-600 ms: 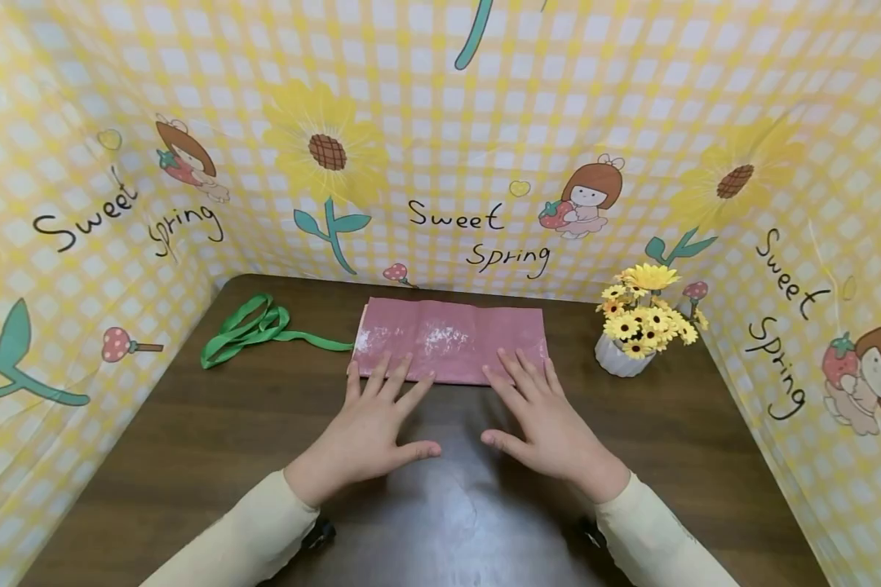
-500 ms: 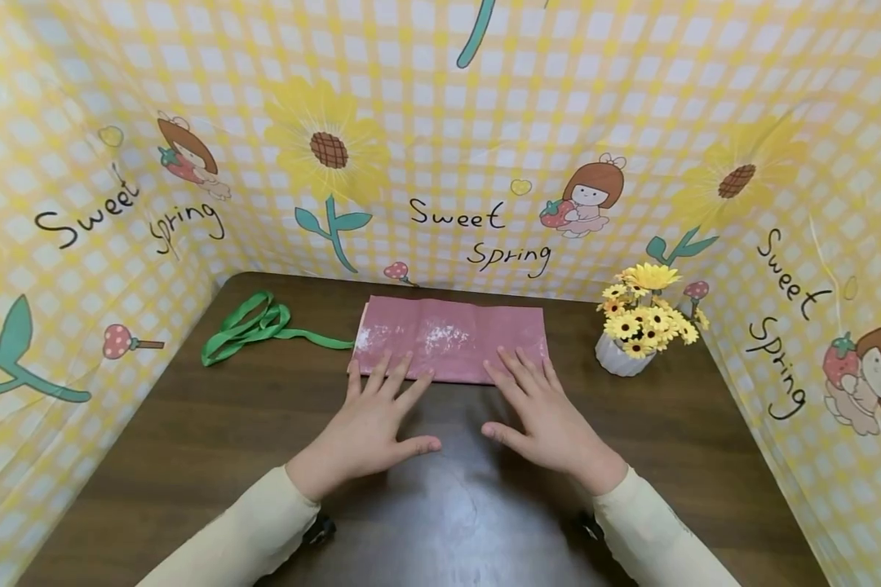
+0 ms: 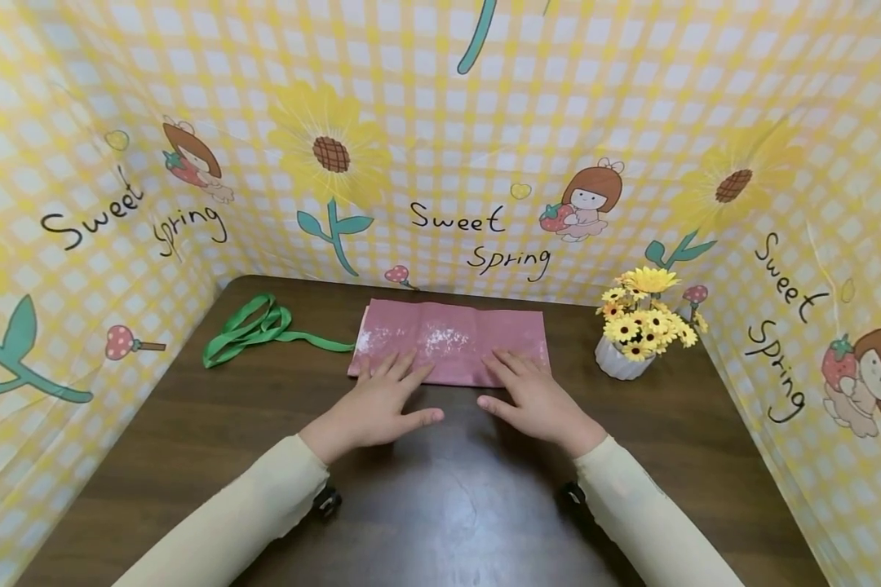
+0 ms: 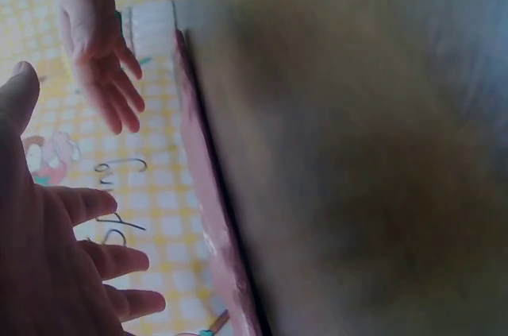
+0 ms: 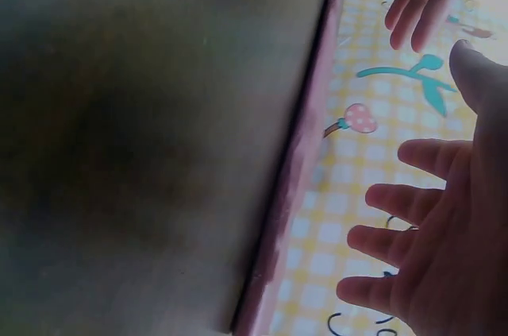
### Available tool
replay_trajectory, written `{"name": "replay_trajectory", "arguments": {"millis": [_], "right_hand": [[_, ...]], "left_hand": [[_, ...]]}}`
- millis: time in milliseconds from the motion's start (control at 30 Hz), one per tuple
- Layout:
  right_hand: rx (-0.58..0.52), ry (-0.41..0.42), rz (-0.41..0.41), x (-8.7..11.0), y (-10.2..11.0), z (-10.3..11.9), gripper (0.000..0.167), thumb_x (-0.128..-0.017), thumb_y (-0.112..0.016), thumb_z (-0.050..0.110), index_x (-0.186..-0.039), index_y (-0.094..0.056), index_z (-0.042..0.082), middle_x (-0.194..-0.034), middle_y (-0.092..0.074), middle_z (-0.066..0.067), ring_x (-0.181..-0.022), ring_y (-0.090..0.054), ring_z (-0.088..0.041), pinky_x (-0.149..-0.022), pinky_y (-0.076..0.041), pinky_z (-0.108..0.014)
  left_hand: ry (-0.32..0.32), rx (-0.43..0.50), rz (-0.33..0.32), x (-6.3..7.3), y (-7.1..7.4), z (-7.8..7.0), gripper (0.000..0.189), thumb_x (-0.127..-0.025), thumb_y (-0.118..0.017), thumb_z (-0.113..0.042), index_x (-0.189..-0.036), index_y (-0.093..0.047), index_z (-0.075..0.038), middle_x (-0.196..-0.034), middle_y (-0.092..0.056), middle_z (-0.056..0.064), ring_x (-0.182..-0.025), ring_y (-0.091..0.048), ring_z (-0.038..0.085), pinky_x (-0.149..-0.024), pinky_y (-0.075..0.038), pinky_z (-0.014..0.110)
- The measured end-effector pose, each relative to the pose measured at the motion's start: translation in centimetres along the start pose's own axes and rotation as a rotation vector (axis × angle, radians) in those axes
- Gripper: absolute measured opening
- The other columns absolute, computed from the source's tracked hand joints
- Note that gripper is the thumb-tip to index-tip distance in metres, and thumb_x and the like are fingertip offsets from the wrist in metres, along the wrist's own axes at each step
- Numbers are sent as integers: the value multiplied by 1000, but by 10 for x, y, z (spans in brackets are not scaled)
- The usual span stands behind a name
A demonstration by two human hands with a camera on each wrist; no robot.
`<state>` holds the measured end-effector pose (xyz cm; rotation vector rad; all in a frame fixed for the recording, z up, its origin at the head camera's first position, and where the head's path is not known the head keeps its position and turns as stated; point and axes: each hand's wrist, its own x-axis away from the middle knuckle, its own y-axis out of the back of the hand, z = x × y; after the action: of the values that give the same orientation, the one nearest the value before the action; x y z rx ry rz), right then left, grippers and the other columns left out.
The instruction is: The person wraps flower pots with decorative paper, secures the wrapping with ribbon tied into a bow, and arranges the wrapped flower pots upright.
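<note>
A flat, folded pink sheet (image 3: 451, 359) with whitish worn patches lies toward the back of the brown table (image 3: 448, 522). My left hand (image 3: 382, 405) is over its near left part, palm down, fingers spread and thumb pointing inward. Over the near right part, my right hand (image 3: 536, 399) mirrors it with spread fingers. Neither hand holds anything. The left wrist view shows the straight fingers (image 4: 119, 260) raised above the pink edge (image 4: 208, 185). In the right wrist view, the fingers (image 5: 397, 245) likewise stand apart from the sheet (image 5: 290, 185).
A loosely looped green ribbon (image 3: 253, 330) lies at the back left, its tail reaching the sheet's left edge. At the back right stands a white pot (image 3: 620, 359) of yellow artificial flowers (image 3: 646, 318). Yellow checked cloth (image 3: 455, 147) walls the table's back and sides.
Both hands have shifted slightly forward, with wrists and thumbs nearer the pink sheet. The sheet, ribbon and flower pot have stayed in place.
</note>
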<state>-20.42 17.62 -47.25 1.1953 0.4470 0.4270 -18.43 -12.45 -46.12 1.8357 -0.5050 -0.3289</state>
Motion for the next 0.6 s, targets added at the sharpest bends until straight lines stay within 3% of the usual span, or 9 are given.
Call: {"name": "replay_trajectory", "arguments": {"millis": [267, 600], "right_hand": [[-6, -25, 113, -22, -7, -7, 78, -100, -46, 66, -160, -37, 16, -163, -37, -16, -150, -34, -40, -120, -27, -60], [16, -21, 171, -27, -13, -17, 68, -103, -47, 59, -152, -50, 12, -156, -47, -15, -146, -41, -36, -119, -32, -54]], "left_hand": [[14, 44, 96, -21, -5, 12, 90, -93, -42, -80, -162, -31, -23, -168, -26, 15, -154, -20, 43, -113, -16, 77], [52, 104, 197, -31, -10, 15, 90, -94, -41, -79, -160, -36, -18, -165, -33, 14, -153, -26, 40, -118, -23, 67]]}}
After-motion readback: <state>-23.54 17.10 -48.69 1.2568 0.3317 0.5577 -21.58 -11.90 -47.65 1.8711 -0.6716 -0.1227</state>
